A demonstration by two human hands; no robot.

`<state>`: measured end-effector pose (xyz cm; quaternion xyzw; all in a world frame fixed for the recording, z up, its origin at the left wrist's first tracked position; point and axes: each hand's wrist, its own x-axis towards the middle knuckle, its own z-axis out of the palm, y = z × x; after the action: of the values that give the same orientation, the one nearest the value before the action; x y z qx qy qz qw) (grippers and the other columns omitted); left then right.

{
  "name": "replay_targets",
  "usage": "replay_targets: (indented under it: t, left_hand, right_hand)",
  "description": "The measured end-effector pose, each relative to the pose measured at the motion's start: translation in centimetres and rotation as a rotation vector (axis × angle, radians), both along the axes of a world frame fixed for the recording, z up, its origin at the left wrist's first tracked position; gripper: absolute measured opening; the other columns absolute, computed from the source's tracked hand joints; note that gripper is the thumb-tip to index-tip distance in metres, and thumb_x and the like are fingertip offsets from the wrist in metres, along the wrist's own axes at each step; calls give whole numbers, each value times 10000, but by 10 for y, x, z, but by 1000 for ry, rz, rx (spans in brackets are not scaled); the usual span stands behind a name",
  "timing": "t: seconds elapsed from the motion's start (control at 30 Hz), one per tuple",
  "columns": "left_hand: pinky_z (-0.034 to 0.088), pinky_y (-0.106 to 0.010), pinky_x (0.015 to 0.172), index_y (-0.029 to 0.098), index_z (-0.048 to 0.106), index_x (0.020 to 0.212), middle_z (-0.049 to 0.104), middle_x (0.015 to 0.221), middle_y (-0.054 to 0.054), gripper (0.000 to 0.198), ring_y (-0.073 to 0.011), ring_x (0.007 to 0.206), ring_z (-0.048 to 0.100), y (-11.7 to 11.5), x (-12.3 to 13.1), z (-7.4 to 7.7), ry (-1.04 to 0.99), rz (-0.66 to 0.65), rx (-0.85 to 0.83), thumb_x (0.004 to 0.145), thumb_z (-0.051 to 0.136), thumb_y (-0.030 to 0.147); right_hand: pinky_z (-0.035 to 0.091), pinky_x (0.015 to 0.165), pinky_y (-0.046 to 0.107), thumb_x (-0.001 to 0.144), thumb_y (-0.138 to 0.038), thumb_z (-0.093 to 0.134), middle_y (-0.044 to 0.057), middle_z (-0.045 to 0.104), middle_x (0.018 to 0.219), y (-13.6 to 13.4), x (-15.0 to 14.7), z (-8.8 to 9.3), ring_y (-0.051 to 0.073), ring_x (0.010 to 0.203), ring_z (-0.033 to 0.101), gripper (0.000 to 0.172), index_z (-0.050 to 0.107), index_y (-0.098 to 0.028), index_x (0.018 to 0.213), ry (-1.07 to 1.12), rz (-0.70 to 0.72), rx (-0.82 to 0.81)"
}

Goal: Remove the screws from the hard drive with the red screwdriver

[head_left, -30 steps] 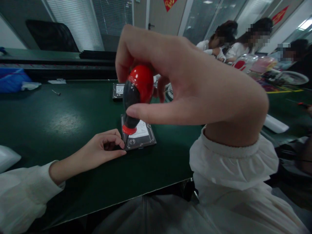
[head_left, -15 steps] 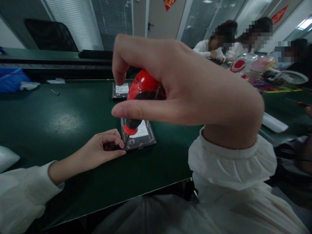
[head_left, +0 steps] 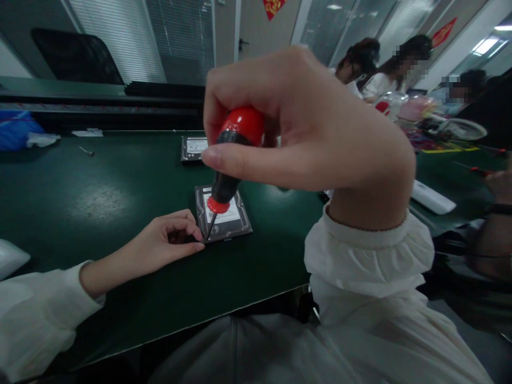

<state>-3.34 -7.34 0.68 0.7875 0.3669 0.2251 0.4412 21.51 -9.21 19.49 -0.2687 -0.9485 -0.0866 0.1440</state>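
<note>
A hard drive (head_left: 236,228) with a white label lies flat on the green table in front of me. At its near left corner, my left hand (head_left: 164,238) is closed, thumb and forefinger pressed against the corner. My right hand (head_left: 308,120) is wrapped round the red and black handle of a screwdriver (head_left: 226,185). The screwdriver leans, its thin shaft pointing down to the same corner beside my left fingertips. Whether the tip sits in a screw is too small to tell.
Behind lies a second hard drive (head_left: 194,148), partly hidden by my right hand. A small metal tool (head_left: 86,151) and a blue bag (head_left: 18,130) are at the left. A long white object (head_left: 432,197) lies at the right, near another person's hand (head_left: 498,184). People sit at the far right.
My right fingers, spread round the screwdriver handle before, have closed in on it. More of the handle and shaft now shows. My left hand stays at the drive's corner.
</note>
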Motion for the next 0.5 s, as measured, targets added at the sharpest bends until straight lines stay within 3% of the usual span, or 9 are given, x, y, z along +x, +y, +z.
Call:
replay_targets:
  t: [0.13, 0.23, 0.4, 0.5]
  left_hand:
    - [567, -261, 767, 204, 720, 806, 606, 929, -7, 144, -137, 820, 609, -1, 1, 2, 3, 0, 7, 830, 741, 344]
    - [571, -261, 745, 202, 728, 798, 609, 929, -10, 156, -135, 795, 606, -2, 2, 3, 3, 24, -6, 815, 745, 355]
    - [549, -240, 691, 209, 738, 822, 598, 944, -9, 171, -132, 786, 601, -1, 0, 1, 25, 30, -4, 812, 758, 379]
    - [513, -225, 629, 213, 741, 842, 585, 924, -5, 183, -128, 757, 587, 1, -2, -1, 39, 19, 16, 818, 761, 393]
  right_hand:
    - [464, 955, 296, 1002, -464, 323, -30, 518, 854, -11, 16, 7, 76, 844, 545, 452, 621, -125, 994, 45, -75, 125]
    - [458, 916, 308, 988, -449, 389, -15, 542, 863, -17, 34, 0, 110, 851, 556, 374, 627, -161, 1007, 154, -148, 194]
    - [441, 746, 300, 958, -429, 517, 35, 625, 886, -22, 58, -34, 121, 760, 529, 283, 644, -177, 968, 406, -298, 239]
    - [435, 680, 270, 938, -397, 570, 19, 661, 865, -26, 67, -61, 91, 686, 529, 238, 638, -169, 946, 582, -405, 380]
